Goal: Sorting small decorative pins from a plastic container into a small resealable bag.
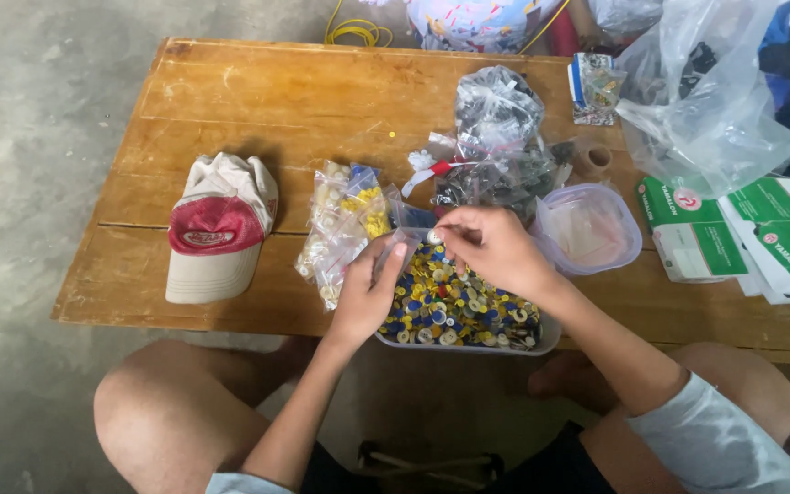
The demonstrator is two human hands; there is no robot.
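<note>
A person sits at a low wooden table (230, 101), seen from above. At the near edge a shallow tray (541, 340) lies heaped with small yellow, blue and white caps, so most of the sorting looks undone. Just left of it lie a few filled clear bags (340, 229), apparently the finished share. The left hand (368, 293) reaches forward over the tray, its grip closed on the mouth of a small clear bag (401, 240). The right hand (496, 247) hovers beside it, wrist bent, thumb and forefinger pinching one white cap (433, 237) at the bag's opening.
</note>
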